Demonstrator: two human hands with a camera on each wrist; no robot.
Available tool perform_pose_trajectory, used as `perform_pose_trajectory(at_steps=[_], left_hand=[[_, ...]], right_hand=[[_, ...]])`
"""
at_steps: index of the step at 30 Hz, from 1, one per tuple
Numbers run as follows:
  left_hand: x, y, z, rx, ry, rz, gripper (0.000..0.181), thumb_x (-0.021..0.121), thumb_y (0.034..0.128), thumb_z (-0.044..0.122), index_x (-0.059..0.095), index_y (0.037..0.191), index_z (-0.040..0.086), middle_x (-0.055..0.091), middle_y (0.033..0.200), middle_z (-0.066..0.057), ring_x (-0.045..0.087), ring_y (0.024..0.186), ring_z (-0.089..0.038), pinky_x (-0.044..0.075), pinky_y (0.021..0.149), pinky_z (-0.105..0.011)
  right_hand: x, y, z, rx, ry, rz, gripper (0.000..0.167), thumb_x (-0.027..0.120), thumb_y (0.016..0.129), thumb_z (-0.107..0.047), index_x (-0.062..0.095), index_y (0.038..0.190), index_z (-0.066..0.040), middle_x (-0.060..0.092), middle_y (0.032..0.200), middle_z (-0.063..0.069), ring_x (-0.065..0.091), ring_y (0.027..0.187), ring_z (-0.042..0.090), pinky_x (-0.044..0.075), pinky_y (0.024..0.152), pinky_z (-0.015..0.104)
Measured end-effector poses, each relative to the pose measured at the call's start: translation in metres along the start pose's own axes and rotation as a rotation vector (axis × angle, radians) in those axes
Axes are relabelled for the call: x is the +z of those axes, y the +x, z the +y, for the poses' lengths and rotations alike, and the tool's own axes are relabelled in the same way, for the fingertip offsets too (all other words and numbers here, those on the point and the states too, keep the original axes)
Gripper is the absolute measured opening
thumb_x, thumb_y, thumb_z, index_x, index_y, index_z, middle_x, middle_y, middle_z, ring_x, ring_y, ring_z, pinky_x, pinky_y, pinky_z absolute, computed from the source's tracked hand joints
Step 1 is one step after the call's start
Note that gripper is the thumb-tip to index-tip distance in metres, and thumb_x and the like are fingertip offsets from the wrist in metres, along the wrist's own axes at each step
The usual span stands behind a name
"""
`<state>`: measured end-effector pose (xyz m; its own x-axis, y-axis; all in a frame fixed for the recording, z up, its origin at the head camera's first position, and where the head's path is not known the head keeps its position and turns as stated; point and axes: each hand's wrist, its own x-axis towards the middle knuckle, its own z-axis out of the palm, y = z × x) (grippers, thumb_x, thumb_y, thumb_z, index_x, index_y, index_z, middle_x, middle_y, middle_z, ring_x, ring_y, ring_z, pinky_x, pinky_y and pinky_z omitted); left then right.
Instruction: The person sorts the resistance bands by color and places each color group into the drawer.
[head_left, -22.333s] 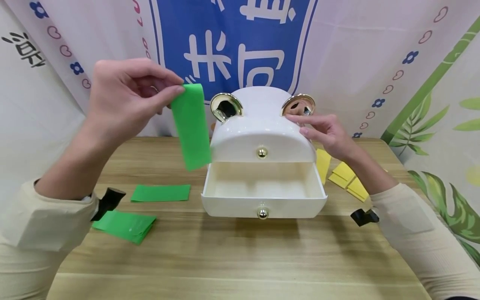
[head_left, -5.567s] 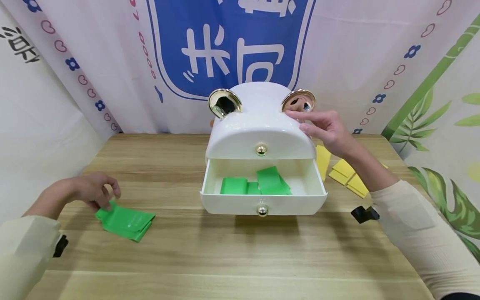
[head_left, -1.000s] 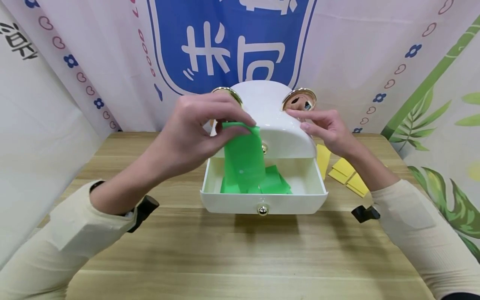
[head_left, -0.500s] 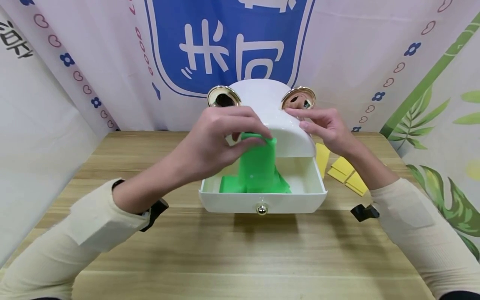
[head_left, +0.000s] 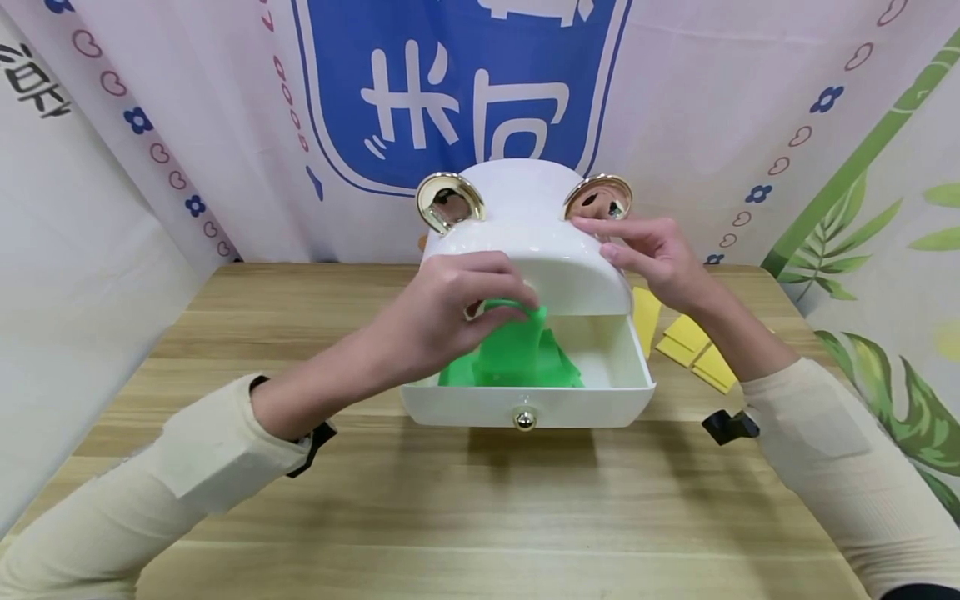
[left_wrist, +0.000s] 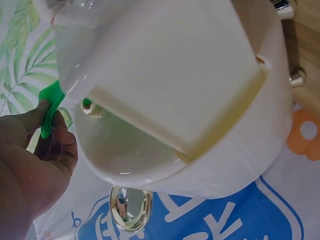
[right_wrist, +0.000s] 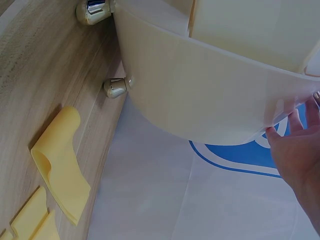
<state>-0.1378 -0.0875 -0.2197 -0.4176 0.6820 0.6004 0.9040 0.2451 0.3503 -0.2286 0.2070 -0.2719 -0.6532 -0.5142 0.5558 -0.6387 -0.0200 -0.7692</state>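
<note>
one green strip (head_left: 512,352) — long axis upright, pointing into drawer (head_left: 457,407) — hands: left (head_left: 444,312) pinching top; right (head_left: 663,260) loosely spread on case (head_left: 525,204)

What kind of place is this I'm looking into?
Probably a small curtained booth or staged indoor corner: wood-grain table, printed curtain behind it, leaf-print backdrop on the right.

Green strips (head_left: 510,362): lower ends hidden behind drawer front (head_left: 465,408). Blue sign (head_left: 465,62) cut off at head view's top edge.
</note>
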Motion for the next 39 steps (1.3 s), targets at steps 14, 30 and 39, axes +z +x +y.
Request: perform_pose_trajectory(at_steps=[14, 30, 39], left_hand=[[0.012, -0.013, -0.017, -0.055, 0.040, -0.012, 0.018, 0.083, 0.0825, -0.006, 0.080, 0.099, 0.001, 0.073, 0.097, -0.010, 0.068, 0.096, -0.024, 0.060, 0.090, -0.035], [0.016, -0.023, -0.028, 0.265, 0.591, -0.194, 0.018, 0.078, 0.0885, -0.003, 0.076, 0.106, 0.001, 0.072, 0.105, -0.012, 0.069, 0.104, -0.029, 0.056, 0.097, -0.041], [0.020, -0.036, -0.002, 0.394, 0.430, -0.029, 0.009, 0.078, 0.0867, 0.000, 0.076, 0.096, 0.002, 0.071, 0.085, -0.005, 0.069, 0.074, -0.017, 0.059, 0.069, -0.024]], right_hand=[[0.001, -0.001, -0.002, 0.013, 0.010, 0.001, 0.039, 0.056, 0.095, 0.001, 0.071, 0.131, -0.005, 0.073, 0.126, 0.005, 0.072, 0.100, 0.018, 0.061, 0.075, 0.027], [0.001, -0.003, -0.001, 0.001, 0.014, 0.005, 0.039, 0.056, 0.096, 0.001, 0.072, 0.130, -0.011, 0.072, 0.129, 0.005, 0.072, 0.103, 0.017, 0.060, 0.079, 0.026], [0.000, 0.000, 0.001, -0.028, 0.029, -0.014, 0.039, 0.055, 0.098, 0.001, 0.072, 0.131, -0.012, 0.073, 0.128, 0.002, 0.073, 0.101, 0.016, 0.061, 0.077, 0.026]])
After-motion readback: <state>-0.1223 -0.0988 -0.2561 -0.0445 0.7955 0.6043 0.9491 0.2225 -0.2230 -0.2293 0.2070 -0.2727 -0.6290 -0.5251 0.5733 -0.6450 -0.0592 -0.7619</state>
